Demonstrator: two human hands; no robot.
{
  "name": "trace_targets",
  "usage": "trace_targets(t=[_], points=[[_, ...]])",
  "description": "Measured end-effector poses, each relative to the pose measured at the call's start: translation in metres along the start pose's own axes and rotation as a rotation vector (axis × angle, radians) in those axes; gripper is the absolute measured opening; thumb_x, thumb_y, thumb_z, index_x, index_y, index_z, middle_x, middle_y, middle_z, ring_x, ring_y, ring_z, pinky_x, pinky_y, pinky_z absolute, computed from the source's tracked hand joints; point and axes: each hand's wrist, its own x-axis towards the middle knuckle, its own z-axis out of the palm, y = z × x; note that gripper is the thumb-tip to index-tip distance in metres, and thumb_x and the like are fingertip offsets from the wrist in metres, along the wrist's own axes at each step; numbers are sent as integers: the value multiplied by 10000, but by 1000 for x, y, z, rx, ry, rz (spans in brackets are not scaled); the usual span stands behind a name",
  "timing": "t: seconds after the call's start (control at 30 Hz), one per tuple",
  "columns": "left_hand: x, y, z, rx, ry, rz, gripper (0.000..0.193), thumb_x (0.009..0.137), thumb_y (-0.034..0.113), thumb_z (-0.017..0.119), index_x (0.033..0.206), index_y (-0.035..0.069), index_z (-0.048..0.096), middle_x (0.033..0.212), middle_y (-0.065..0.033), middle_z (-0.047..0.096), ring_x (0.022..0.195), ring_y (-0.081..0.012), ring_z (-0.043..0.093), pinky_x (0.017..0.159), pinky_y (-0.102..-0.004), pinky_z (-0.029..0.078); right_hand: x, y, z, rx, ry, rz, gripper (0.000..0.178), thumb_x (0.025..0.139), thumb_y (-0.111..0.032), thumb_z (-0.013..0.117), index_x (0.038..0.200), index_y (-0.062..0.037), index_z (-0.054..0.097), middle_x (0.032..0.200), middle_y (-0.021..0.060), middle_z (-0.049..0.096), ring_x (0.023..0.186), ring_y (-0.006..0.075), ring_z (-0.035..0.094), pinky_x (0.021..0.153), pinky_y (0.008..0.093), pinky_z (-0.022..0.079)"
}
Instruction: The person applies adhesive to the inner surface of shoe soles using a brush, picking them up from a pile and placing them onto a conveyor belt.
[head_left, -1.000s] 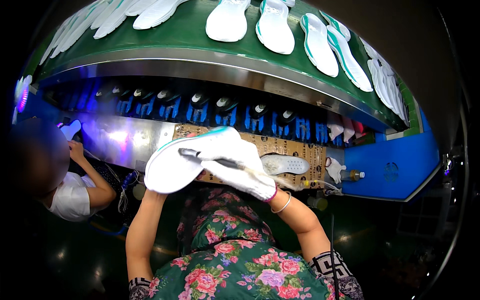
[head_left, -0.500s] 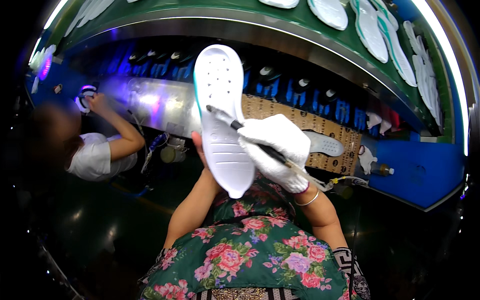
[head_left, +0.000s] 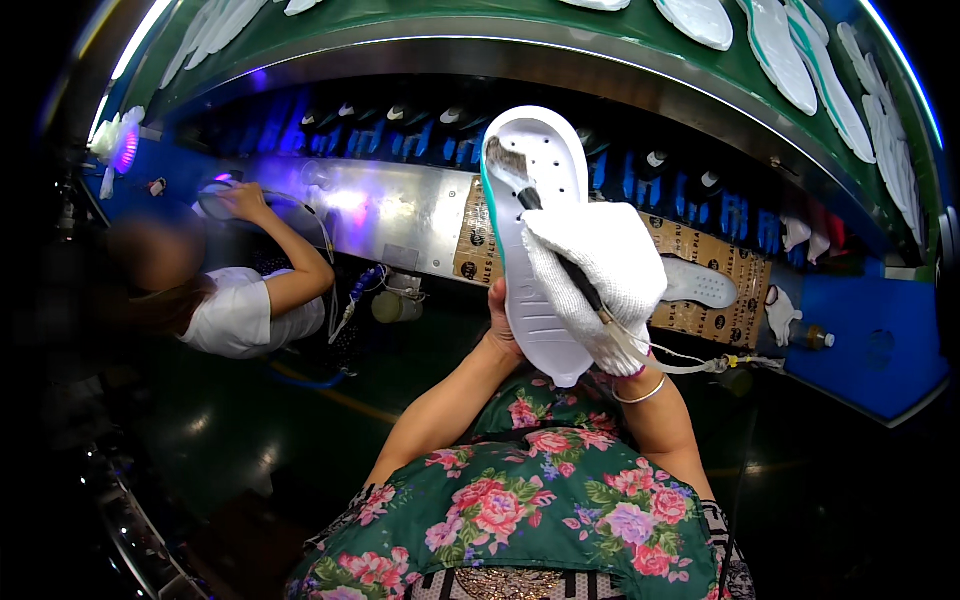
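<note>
A white shoe sole (head_left: 540, 300) with a green side stripe is held upright before me, its dotted toe part uppermost. Bare, my left hand (head_left: 501, 318) grips it from behind at its left edge; most of the fingers are hidden. In a white knitted glove, my right hand (head_left: 605, 270) is closed round the dark handle of a brush (head_left: 528, 196). The bristles rest on the sole near the left rim of its toe part. From the handle's lower end a clear thin tube (head_left: 690, 360) runs off to the right.
Behind lies a brown cardboard sheet (head_left: 690, 245) bearing a grey insole-shaped piece (head_left: 700, 282). A green belt (head_left: 420, 20) above carries several white soles. A white glove (head_left: 781, 315) and a bottle (head_left: 812, 336) lie at right. At left, a co-worker (head_left: 260, 300) works under purple light.
The brush has moved up the sole from its middle to the toe's left rim. Sole and both hands sit further right in the picture, as the whole view has shifted too.
</note>
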Motion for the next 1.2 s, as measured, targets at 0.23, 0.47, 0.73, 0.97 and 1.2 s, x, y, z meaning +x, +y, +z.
trace_targets(t=[0.23,0.47,0.73,0.97,1.2], points=[[11,-7,-8,-19,43,8,1087,705,772,707,1515,118,395,1448,-150,525,1305,-342,540,1099,-521,460,1,9,0,254,260,175,204,808,-1,762,1012,10,754,980,121,747,896,206,718,823,320,563],[24,-10,-22,-64,26,-2,1045,765,806,614,1531,137,371,1483,-137,493,1337,-336,509,1121,-528,429,-7,1,4,282,199,193,185,792,2,772,977,-8,763,946,122,746,878,221,720,817,324,560],[40,-7,-29,-183,-17,15,986,838,815,508,1528,125,364,1478,-139,489,1315,-332,525,1113,-498,440,-13,9,7,204,137,77,197,781,-25,776,977,-22,759,936,142,751,860,246,720,803,342,555],[53,6,-9,-212,-230,90,1075,816,871,450,1577,136,258,1467,-246,466,1330,-372,501,1106,-527,436,-23,22,10,24,134,-3,270,759,-46,796,1027,-43,764,979,132,746,862,260,717,795,354,554],[57,18,-2,-400,-282,119,1051,803,882,451,1560,169,302,1449,-191,493,1274,-428,536,1041,-619,474,-30,26,13,253,125,120,216,786,-25,772,1000,-58,779,967,110,755,873,253,714,805,343,558]])
